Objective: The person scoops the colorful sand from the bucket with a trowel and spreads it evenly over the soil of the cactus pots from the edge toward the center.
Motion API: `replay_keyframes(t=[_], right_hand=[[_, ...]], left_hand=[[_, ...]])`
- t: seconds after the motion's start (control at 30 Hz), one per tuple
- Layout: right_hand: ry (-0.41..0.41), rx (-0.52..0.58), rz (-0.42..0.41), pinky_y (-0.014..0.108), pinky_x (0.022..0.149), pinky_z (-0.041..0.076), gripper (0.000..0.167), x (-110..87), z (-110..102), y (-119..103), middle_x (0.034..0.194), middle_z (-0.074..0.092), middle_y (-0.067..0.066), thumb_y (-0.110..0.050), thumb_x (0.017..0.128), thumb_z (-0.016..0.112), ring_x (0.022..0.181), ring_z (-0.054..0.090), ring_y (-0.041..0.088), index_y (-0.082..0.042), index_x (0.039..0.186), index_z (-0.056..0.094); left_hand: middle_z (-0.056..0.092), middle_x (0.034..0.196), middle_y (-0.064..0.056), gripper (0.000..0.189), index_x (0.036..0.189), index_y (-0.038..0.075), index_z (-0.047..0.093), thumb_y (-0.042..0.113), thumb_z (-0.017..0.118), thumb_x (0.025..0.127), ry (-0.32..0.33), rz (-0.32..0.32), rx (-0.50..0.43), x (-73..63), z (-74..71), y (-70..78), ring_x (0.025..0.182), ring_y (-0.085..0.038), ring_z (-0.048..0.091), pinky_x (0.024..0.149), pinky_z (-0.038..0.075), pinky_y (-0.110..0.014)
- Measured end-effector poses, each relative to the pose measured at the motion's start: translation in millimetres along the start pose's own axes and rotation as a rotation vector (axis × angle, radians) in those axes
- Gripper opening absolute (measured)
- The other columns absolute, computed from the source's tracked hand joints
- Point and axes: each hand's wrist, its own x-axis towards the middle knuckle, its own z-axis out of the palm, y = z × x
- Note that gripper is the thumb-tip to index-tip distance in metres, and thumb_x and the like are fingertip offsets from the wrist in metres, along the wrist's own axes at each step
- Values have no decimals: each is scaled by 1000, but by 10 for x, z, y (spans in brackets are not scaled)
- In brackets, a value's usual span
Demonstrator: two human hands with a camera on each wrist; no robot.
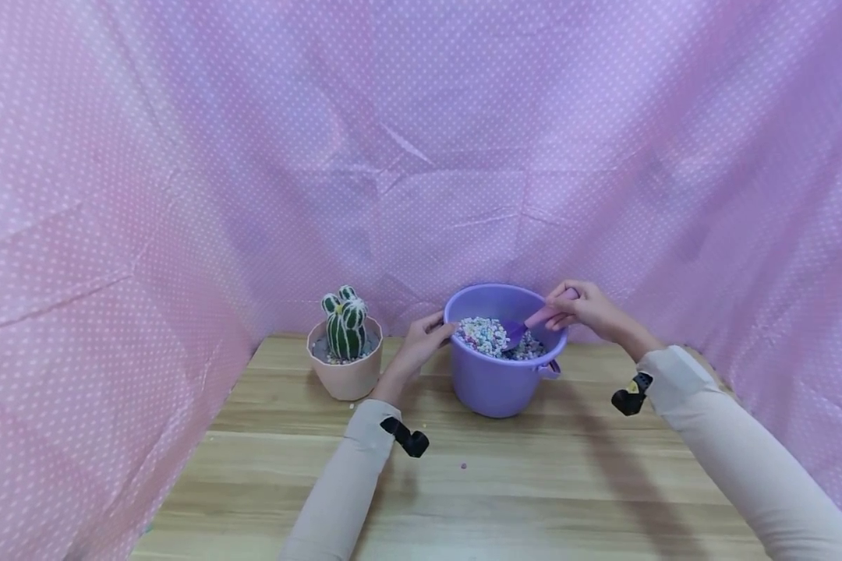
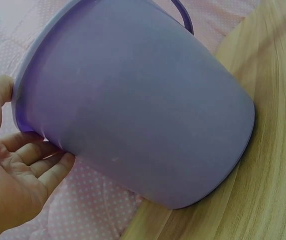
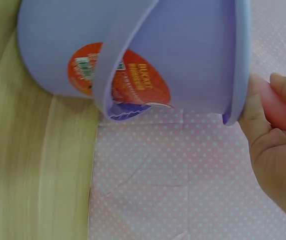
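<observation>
A purple bucket [image 1: 494,387] stands upright on the wooden table and holds small pastel pellets [image 1: 486,335]. My left hand [image 1: 419,343] grips its left rim; the left wrist view shows the thumb [image 2: 2,89] at the rim and the other fingers against the outer wall. Over the right rim, my right hand [image 1: 591,308] holds a small shovel by its pink handle [image 1: 543,315]. The shovel's purple blade [image 1: 514,333] is down inside the bucket among the pellets, partly hidden by them. In the right wrist view, the fingers holding the handle [image 3: 278,107] are right beside the bucket rim.
Left of the bucket stands a peach pot [image 1: 347,380] with a knitted-looking green and white cactus [image 1: 346,331]. The bucket's handle [image 1: 550,369] hangs down at its right side. A stray pellet [image 1: 464,466] lies on the table [image 1: 533,506]. Pink dotted cloth [image 1: 421,195] hangs behind and at both sides.
</observation>
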Motion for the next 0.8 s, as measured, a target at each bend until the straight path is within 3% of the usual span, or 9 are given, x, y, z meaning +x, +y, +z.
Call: replay_keyframes(t=[0.13,0.3,0.8], right_hand=[[13,4,53,31,76,66,20,13,-30,-37,98,77,23,-4,104,51,81,77,23,14,111,49],[-16,26,46,32,78,66,17,19,-62,-23,100,77,23,-2,104,48,83,77,23,13,111,49],[-253,267,-49,31,85,64,16,18,-410,168,114,75,19,-3,109,36,95,77,20,2,107,51]], left_hand=[[54,149,-20,58,151,1,45,21,63,101,-2,7,6,-2,0,10,133,-32,59,107,54,-34],[54,150,-18,58,152,2,45,23,64,100,-5,-6,17,-9,-5,7,133,-31,59,107,54,-33],[55,148,-20,57,151,0,46,20,63,100,-4,6,-16,-5,0,-1,133,-32,59,107,55,-33]])
